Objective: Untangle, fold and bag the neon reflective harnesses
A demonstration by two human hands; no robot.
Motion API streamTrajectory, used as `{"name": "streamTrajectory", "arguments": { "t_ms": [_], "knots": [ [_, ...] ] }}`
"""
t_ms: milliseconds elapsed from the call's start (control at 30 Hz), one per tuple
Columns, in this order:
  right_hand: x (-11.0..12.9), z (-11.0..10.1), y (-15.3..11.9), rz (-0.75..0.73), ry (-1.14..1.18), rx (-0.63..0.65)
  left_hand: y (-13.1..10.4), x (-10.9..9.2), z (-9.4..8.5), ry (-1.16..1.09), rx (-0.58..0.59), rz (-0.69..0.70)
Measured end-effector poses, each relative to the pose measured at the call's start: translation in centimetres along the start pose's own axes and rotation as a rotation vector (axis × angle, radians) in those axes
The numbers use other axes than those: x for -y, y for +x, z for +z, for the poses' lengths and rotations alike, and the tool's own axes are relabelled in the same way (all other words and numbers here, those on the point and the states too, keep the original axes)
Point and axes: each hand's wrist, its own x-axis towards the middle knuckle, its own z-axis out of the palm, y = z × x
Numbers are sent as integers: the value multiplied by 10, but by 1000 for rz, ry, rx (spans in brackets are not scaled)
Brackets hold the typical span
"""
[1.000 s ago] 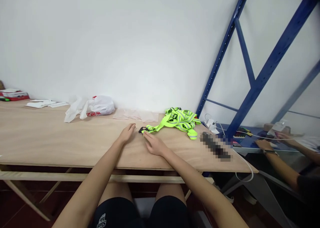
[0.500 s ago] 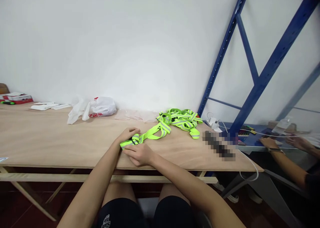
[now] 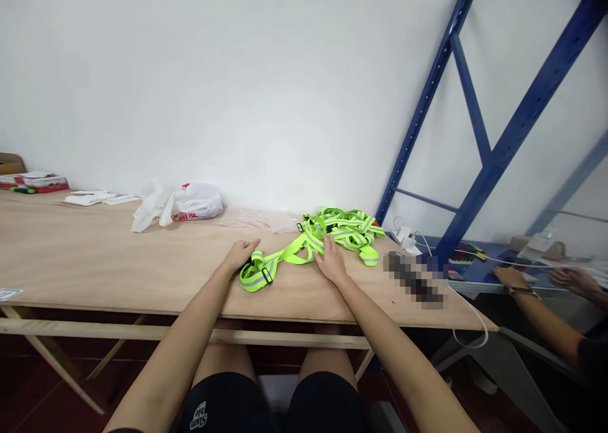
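A neon-yellow reflective strap with a grey stripe and black buckles lies on the wooden table, its left end curled in a loop. My left hand is at that loop, fingers closed around its left edge, partly hidden, with the thumb stretched above it. Further right, my right hand rests with fingers extended and apart against the strap's tangled part. Behind that hand sits a heap of the same yellow straps, reaching toward the wall.
A white plastic bag and clear flat bags lie along the wall. White papers and a red-white box are at far left. A blurred dark object lies right. Beyond the blue rack post, another person's hand is visible.
My right hand has left the strap's left end and moved right to the tangled part, its fingers opening out. The strap's end loop has opened wider beside my left hand.
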Motion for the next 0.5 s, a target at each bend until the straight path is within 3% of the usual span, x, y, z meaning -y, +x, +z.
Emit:
{"name": "streamTrajectory", "arguments": {
  "t_ms": [67,167,367,500],
  "knots": [
    [-8,5,4,114,74,85,2,2,-3,-66,-65,-22],
    [-13,8,8,126,123,151,8,5,-11,-194,-203,-64],
    [-12,7,7,106,187,88,20,9,-43,-458,-556,-156],
    [-12,5,5,158,273,-5,23,12,-66,-898,-687,-117]
  ]
}}
